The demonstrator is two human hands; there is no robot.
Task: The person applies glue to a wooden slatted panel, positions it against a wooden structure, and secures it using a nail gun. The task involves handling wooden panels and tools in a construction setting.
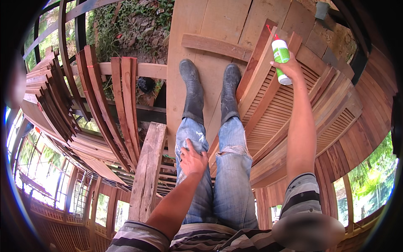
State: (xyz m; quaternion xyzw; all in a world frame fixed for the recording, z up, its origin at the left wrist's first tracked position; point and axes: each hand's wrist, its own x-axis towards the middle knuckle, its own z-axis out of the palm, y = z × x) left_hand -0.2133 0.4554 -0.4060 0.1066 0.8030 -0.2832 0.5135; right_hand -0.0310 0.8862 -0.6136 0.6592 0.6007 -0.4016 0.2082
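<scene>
At the upper right, my right hand point(289, 67) is wrapped round a white and green glue bottle point(280, 52) with a red nozzle. The bottle is held over wooden slatted shutter panels point(268, 103), its red tip pointing away from me near the end of a plank. My left hand point(193, 158) rests on my left thigh with its fingers spread, holding nothing. Beneath it, my jeans point(194, 138) have white smears near the knee.
I stand in dark rubber boots point(191, 84) on pale boards point(214, 21). A wooden strip point(216, 48) lies across the boards ahead. Several loose planks point(124, 101) and a rough wooden post point(147, 172) are at my left. Past the boards' left edge, ground with plants point(130, 29) shows.
</scene>
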